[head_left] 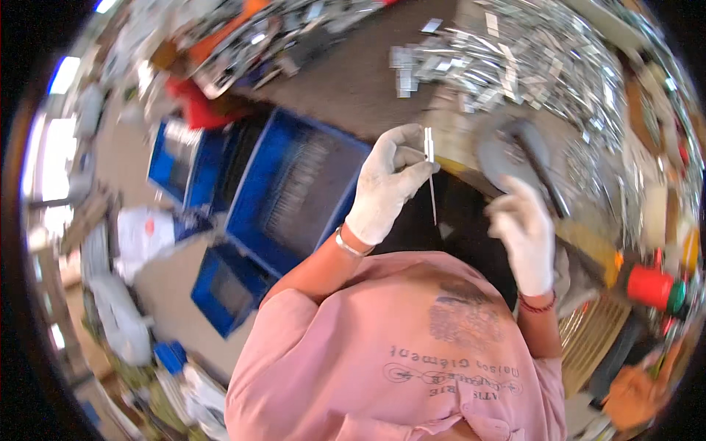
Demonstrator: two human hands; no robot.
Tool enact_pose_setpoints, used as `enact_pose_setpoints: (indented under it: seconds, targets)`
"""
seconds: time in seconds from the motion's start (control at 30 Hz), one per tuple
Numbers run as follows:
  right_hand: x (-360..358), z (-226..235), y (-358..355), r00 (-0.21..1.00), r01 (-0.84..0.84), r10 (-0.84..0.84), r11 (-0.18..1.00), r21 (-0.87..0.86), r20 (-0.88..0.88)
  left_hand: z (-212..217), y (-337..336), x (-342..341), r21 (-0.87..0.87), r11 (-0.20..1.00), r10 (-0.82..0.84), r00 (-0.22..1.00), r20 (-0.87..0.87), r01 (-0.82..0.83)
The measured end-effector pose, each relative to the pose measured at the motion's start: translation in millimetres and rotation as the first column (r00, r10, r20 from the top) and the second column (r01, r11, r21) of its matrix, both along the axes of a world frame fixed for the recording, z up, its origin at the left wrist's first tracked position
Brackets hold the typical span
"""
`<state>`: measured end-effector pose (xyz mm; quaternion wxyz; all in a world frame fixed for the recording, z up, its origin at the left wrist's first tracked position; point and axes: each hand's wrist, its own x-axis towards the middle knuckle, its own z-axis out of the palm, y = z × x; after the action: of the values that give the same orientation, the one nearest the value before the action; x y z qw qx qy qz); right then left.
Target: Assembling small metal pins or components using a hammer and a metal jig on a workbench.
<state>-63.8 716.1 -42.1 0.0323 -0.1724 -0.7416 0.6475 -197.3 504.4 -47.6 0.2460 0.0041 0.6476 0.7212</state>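
Note:
My left hand (390, 180), in a white glove, pinches a slim metal rod (429, 151) between thumb and fingers. The rod has a thicker bright upper part and a thin shank pointing down toward my lap. To the right, my gloved right hand (523, 239) hovers apart from the rod, slightly blurred, its index finger stretched out and the others loosely bent. Nothing shows in it. Just beyond that hand, a round grey disc (494, 151) lies on the bench with a dark bar (540, 165) across it.
A large heap of flat metal pieces (507, 66) covers the far right bench. Left of me stands a blue crate (250, 173) with rows of thin metal parts; smaller blue bins (220, 290) adjoin it. A red-and-green cylindrical object (651, 289) sits at right.

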Motion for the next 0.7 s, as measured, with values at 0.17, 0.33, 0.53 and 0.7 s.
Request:
enact_pose_setpoints:
  seconds: [0.17,0.33,0.53,0.7]
  targets:
    - [-5,-11,24,0.99,0.124,-0.125,0.992,-0.016,-0.066,-69,-100,-19,-0.144,0.905,0.406,0.914,0.005,-0.401]
    - [-12,-10,20,0.99,0.131,-0.129,0.991,0.028,-0.06,-235,-244,-14,-0.543,0.593,0.663,0.743,-0.09,-0.595]
    - [-17,-10,16,0.985,0.17,-0.168,0.983,0.064,-0.033,-343,-332,-26,-0.757,0.416,0.699,0.71,-0.088,-0.504]
    - [-14,-13,22,0.979,0.2,-0.199,0.98,0.012,-0.042,-388,-374,-55,-0.833,0.313,0.463,0.839,-0.285,-0.456]
